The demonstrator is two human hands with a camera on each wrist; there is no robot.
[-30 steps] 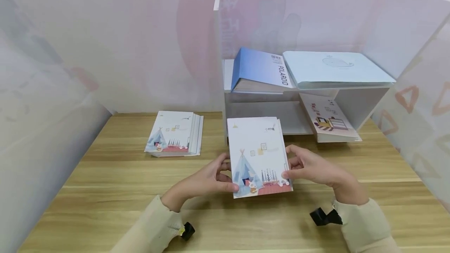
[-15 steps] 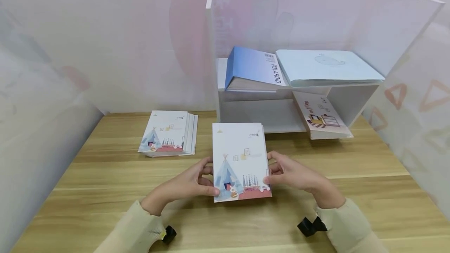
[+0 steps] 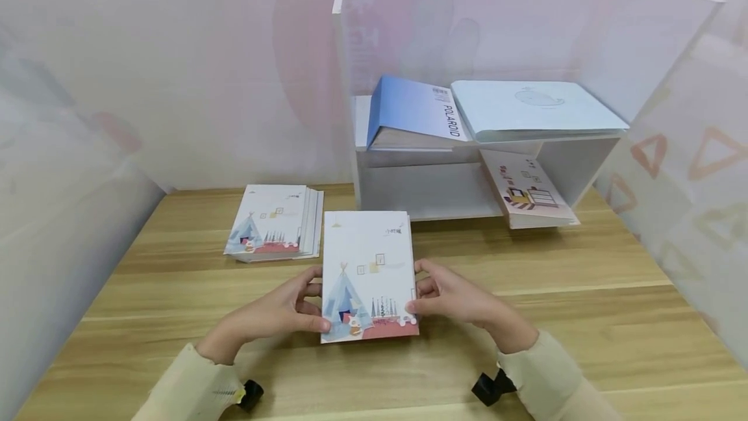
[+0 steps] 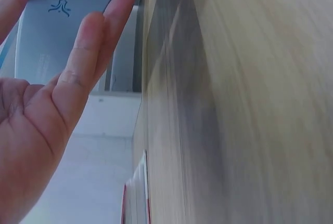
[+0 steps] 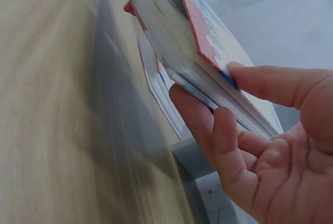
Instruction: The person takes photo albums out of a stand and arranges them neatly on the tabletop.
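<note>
Both hands hold a white hardcover book [image 3: 369,284] with a blue tent drawing on its cover, raised over the wooden table. My left hand [image 3: 274,309] grips its left edge, thumb on the front cover. On the opposite edge my right hand [image 3: 458,301] pinches it the same way. Seen from the left wrist, the spine [image 4: 60,31] is grey-blue with a small dark mark. The right wrist view shows the page edges [image 5: 171,31] between the covers, slightly parted. Behind and left lies a stack of books [image 3: 269,219] with the same tent cover on top.
A white shelf [image 3: 426,193] stands at the back right. Its upper level bears a blue POLAROID book [image 3: 411,109] and a pale blue whale book [image 3: 534,106]. Below, a cream book [image 3: 523,190] leans out past the shelf's front edge. Walls enclose the table [image 3: 584,317].
The held book and both hands have moved left and slightly nearer, away from the shelf front. The camera view has shifted slightly as well. Both hands keep their grip.
</note>
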